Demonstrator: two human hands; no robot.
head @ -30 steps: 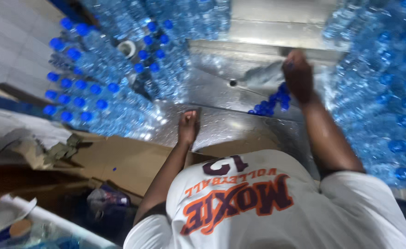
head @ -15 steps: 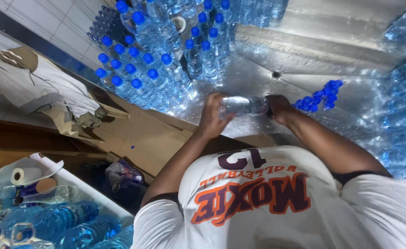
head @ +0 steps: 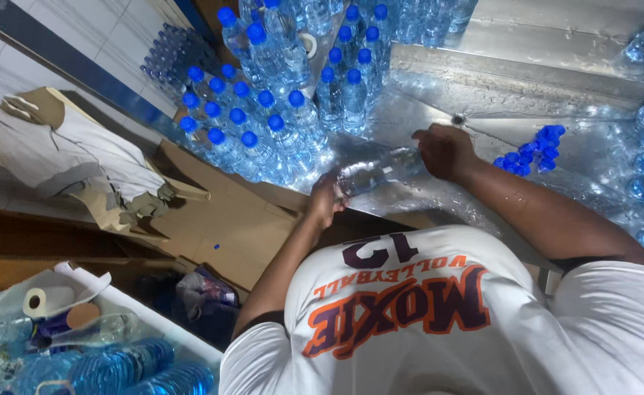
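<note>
Steel table (head: 556, 44) bears capped bottles (head: 278, 124) and loose caps (head: 530, 150).

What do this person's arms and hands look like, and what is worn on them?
Both hands are bare: no gloves, rings or watch show on the left hand or the right hand. The forearms are uncovered too. Short white sleeves of a printed T-shirt end near the elbows, with a dark edge under the right one.

We see bright, cool light glaring off the metal table (head: 556, 44); left of it the floor dims, edges bend with wide-angle distortion, and bottles nearest us blur.
</note>
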